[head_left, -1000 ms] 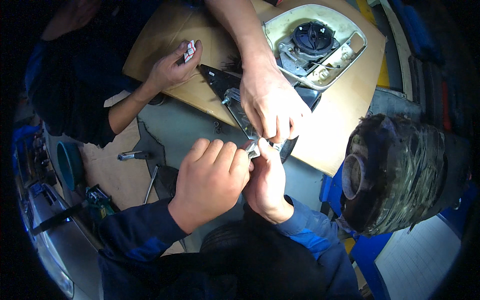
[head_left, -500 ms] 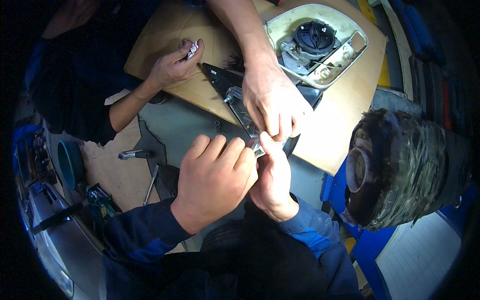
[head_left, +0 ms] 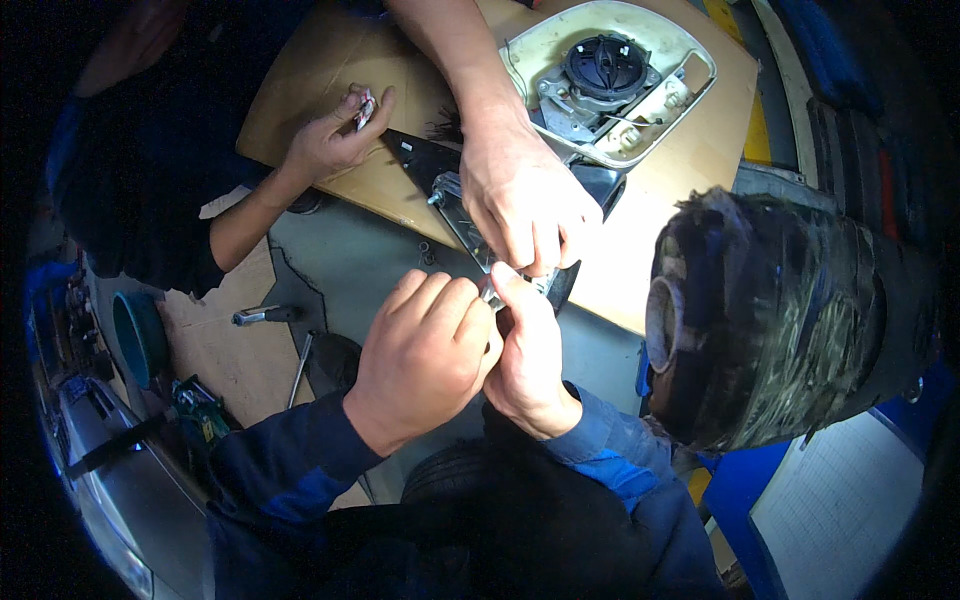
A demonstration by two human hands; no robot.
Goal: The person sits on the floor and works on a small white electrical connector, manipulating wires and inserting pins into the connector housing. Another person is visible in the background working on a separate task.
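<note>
My left hand (head_left: 422, 355) is closed in a fist, knuckles up, pressed against my right hand. My right hand (head_left: 527, 355) has its thumb stretched forward along the top and its fingers curled in. A small shiny silvery piece (head_left: 489, 292) shows between them; its kind is hidden by the fingers. Just beyond, a co-worker's hand (head_left: 525, 200) bends its fingers down over a black triangular part (head_left: 420, 158) with a metal bolt (head_left: 440, 188). That person's other hand (head_left: 335, 140) pinches a small red-and-white item (head_left: 365, 108).
A white vehicle-mirror housing (head_left: 655, 35) with a round black unit (head_left: 606, 68) lies on the cardboard-topped surface (head_left: 690, 200). At right hangs a large worn dark cylinder (head_left: 780, 320). Lower left are a green tub (head_left: 140, 340), a tool (head_left: 262, 314), a rod (head_left: 300, 370) and a car front (head_left: 130, 510).
The view has shifted slightly, so the housing and the co-worker's hands appear further left and the cylinder nearer. My two hands stay together around the small silvery piece.
</note>
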